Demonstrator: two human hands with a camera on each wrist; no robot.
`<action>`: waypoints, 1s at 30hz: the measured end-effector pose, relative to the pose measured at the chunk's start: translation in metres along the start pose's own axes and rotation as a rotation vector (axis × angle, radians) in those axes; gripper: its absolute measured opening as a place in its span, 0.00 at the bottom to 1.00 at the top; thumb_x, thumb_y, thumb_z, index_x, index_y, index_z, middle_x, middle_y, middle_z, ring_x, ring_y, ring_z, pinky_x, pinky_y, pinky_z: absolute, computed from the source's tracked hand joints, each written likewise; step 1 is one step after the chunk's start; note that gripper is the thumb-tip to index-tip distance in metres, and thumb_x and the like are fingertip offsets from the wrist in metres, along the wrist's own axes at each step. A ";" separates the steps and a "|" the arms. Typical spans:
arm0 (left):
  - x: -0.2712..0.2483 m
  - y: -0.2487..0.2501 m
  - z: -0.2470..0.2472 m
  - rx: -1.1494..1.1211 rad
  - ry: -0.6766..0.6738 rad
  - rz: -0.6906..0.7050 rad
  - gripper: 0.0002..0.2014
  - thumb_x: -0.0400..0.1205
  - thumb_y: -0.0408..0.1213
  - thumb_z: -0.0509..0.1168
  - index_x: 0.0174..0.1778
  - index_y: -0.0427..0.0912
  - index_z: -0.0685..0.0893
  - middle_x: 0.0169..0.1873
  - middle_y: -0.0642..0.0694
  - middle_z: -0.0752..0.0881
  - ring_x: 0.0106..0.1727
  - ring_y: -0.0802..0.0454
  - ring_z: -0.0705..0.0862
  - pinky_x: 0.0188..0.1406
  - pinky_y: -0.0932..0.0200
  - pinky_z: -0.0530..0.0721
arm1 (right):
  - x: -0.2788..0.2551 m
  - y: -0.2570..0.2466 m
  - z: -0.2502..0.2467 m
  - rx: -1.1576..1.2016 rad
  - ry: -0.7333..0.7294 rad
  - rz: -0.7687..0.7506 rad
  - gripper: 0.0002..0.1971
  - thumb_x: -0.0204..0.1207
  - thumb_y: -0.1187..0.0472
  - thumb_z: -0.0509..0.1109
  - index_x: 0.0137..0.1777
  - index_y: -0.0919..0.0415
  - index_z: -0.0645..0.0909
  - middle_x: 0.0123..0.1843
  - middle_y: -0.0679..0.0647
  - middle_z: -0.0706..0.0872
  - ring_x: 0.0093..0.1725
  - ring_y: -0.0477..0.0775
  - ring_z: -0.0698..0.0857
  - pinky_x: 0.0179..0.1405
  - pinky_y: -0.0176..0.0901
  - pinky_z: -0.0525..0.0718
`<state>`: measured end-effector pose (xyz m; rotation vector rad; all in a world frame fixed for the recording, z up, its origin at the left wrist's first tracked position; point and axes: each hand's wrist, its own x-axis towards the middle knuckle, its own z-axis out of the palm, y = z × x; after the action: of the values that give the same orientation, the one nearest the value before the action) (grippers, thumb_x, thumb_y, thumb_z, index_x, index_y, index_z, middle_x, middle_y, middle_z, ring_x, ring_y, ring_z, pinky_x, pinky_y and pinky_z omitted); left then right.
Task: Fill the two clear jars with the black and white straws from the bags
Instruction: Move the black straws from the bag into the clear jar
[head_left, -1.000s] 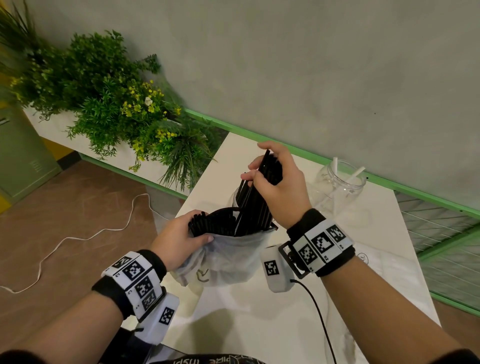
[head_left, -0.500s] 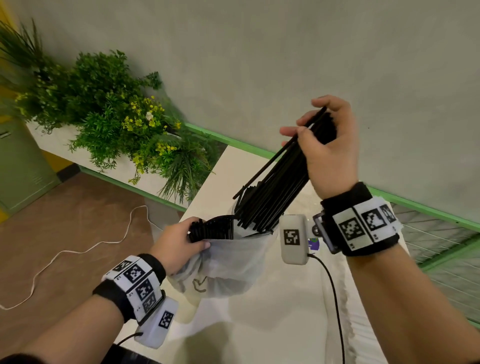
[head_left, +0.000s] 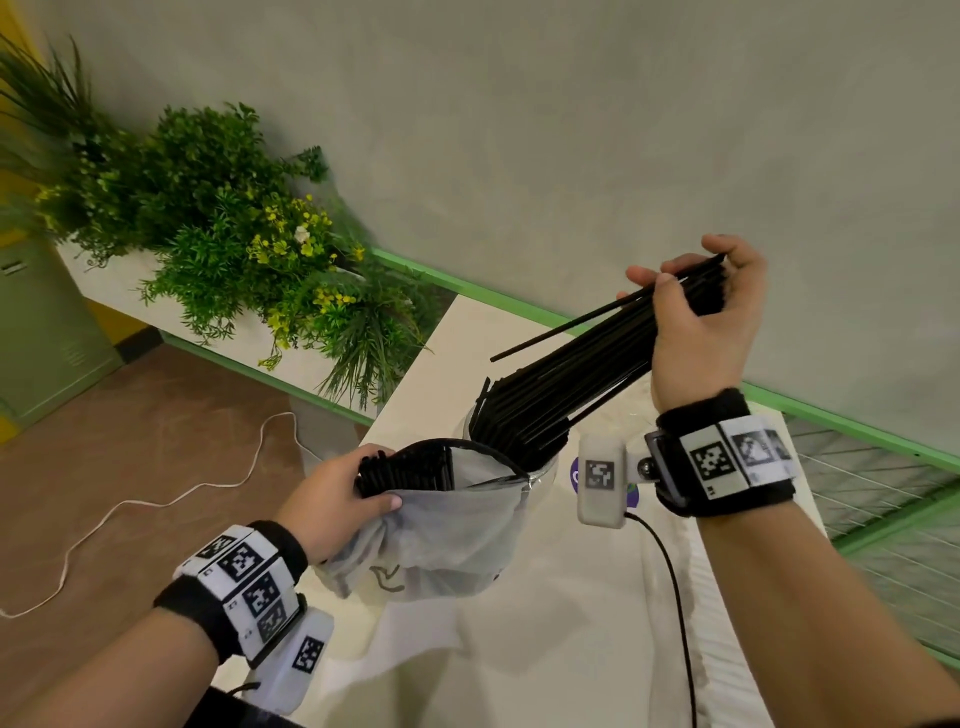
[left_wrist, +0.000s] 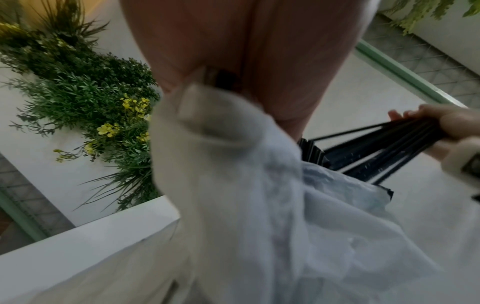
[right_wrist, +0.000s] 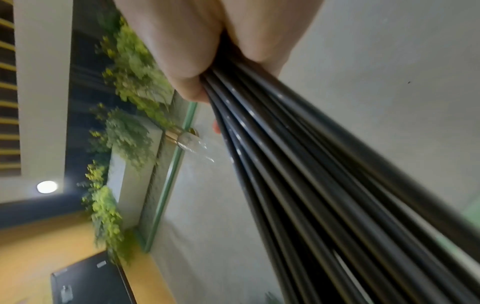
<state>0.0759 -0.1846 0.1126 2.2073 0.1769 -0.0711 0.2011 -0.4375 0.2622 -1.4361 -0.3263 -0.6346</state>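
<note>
My right hand (head_left: 693, 291) grips the top of a thick bundle of black straws (head_left: 571, 379), slanted down to the left. The bundle's lower ends sit just above the mouth of the translucent white bag (head_left: 447, 540), by the rim of a clear jar (head_left: 545, 475) that is mostly hidden behind the bag. I cannot tell whether they are inside the jar. My left hand (head_left: 376, 480) grips the bag's rim together with more black straws (head_left: 410, 465) still in it. The right wrist view shows the bundle (right_wrist: 311, 185) close up and a blurred second clear jar (right_wrist: 191, 144) far off.
The white table (head_left: 571, 623) runs along a grey wall with a green ledge (head_left: 493, 291). Green plants with yellow flowers (head_left: 249, 249) stand off the table's far left corner. A white cable (head_left: 156, 509) lies on the brown floor. A black wire (head_left: 675, 597) hangs from my right wrist.
My right hand has pulled the bundle of black straws up and to the right, out of the bag. The left hand has kept its hold on the bag's rim.
</note>
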 end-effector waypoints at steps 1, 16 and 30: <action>-0.002 -0.002 -0.001 0.001 0.009 -0.004 0.19 0.75 0.37 0.74 0.50 0.64 0.76 0.49 0.51 0.88 0.52 0.51 0.85 0.57 0.50 0.82 | -0.006 0.006 -0.001 -0.035 -0.006 0.001 0.17 0.77 0.78 0.60 0.61 0.61 0.68 0.45 0.55 0.79 0.49 0.61 0.90 0.51 0.56 0.88; -0.008 -0.010 -0.002 0.003 0.038 -0.028 0.21 0.74 0.38 0.75 0.49 0.68 0.75 0.49 0.54 0.88 0.53 0.54 0.85 0.57 0.51 0.82 | -0.049 0.012 0.007 -0.092 -0.088 -0.169 0.21 0.76 0.81 0.61 0.58 0.54 0.69 0.44 0.50 0.79 0.48 0.54 0.88 0.54 0.43 0.83; -0.008 -0.004 0.000 0.007 0.020 -0.036 0.19 0.75 0.38 0.75 0.56 0.59 0.77 0.52 0.51 0.87 0.55 0.51 0.84 0.58 0.53 0.81 | -0.063 0.031 0.020 -0.162 -0.240 -0.083 0.22 0.77 0.77 0.61 0.58 0.48 0.71 0.47 0.60 0.80 0.50 0.52 0.88 0.54 0.51 0.86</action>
<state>0.0678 -0.1829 0.1100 2.2125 0.2279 -0.0703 0.1723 -0.4048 0.2036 -1.6654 -0.5350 -0.5654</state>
